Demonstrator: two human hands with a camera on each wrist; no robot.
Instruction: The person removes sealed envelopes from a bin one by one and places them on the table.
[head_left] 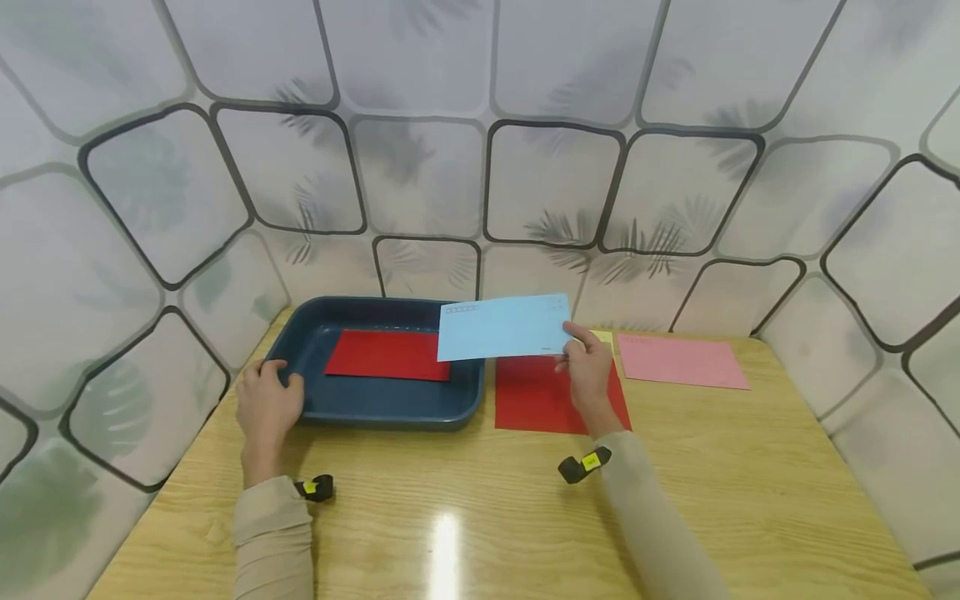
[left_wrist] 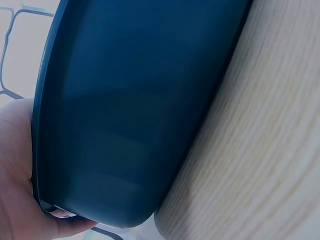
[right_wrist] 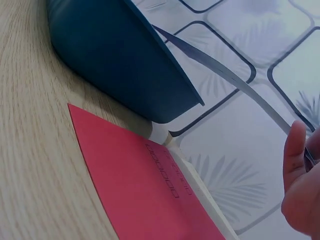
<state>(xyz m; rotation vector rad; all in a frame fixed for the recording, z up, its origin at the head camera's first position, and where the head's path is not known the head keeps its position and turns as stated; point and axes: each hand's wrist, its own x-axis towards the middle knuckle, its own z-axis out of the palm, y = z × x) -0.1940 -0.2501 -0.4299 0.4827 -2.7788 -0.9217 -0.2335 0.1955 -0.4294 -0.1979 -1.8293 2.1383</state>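
My right hand (head_left: pixel 587 367) pinches a light blue envelope (head_left: pixel 502 329) by its right end. The envelope hangs in the air, its left part over the right rim of a dark blue tray (head_left: pixel 367 410); the right wrist view shows it edge-on. My left hand (head_left: pixel 270 400) grips the tray's left rim at the near corner, with the thumb and palm against the rim in the left wrist view. Inside the tray lies a red envelope (head_left: pixel 382 356), its right end partly covered by the blue one. Right of the tray, more red paper (head_left: pixel 536 404) lies on the table, an envelope with printed boxes.
A pink envelope (head_left: pixel 682 361) lies at the right back of the wooden table (head_left: pixel 390 517). Part of a yellow piece (head_left: pixel 606 339) shows behind my right hand. Patterned curtain-like walls (head_left: pixel 420 175) stand behind and at both sides. Each wrist carries a small black camera.
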